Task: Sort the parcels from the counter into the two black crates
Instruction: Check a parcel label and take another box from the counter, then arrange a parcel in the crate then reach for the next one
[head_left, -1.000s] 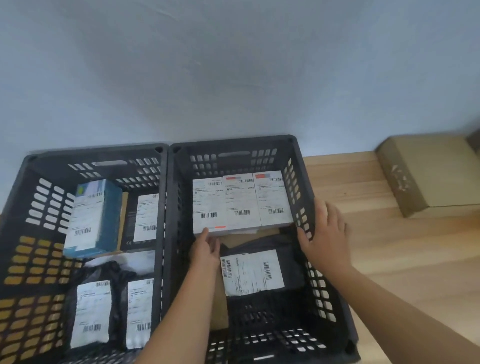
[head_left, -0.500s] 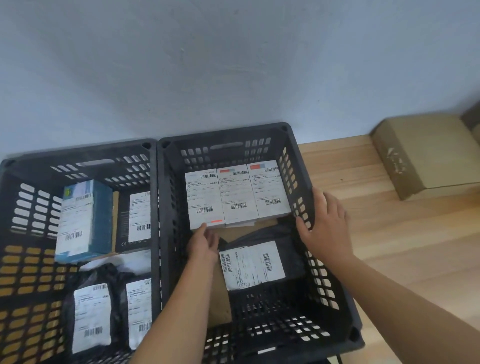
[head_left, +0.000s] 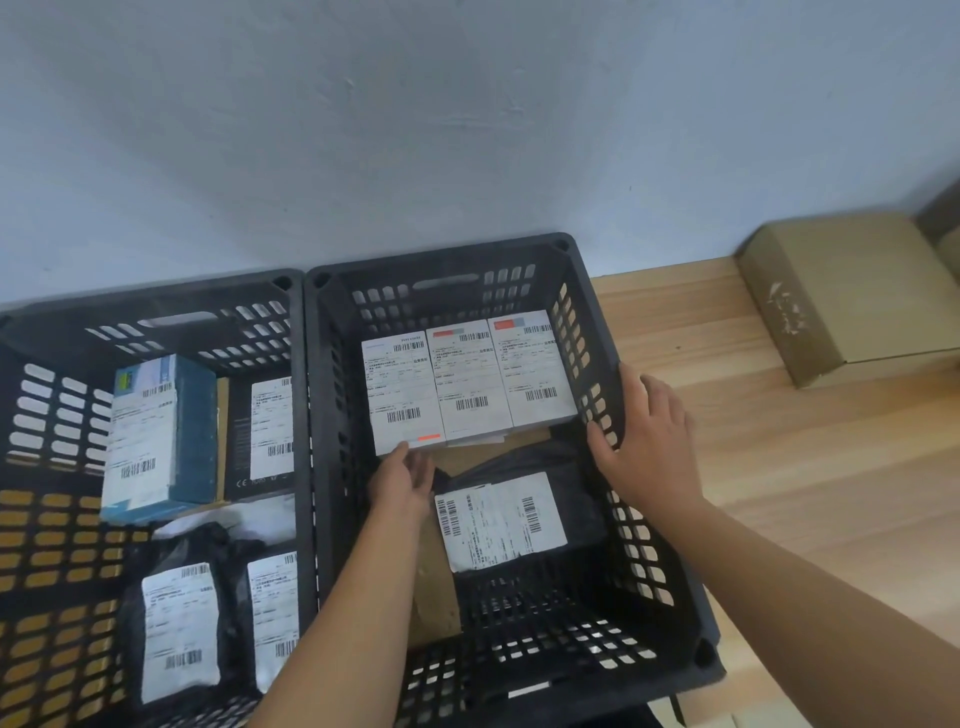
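Observation:
Two black crates stand side by side against the wall. The right crate holds three white labelled boxes in a row at its far end and a black bag with a white label in front of them. My left hand is inside this crate, fingertips touching the near edge of the leftmost white box. My right hand rests over the crate's right wall, fingers spread. The left crate holds a blue box, a dark box and two black labelled bags.
A brown cardboard box lies on the wooden counter at the far right, by the pale wall. A second brown box peeks in behind it at the frame edge. Brown cardboard lines the right crate's floor.
The view has tilted so both crates sit lower in the frame. My hands stay in nearly the same places on the white box and the crate wall.

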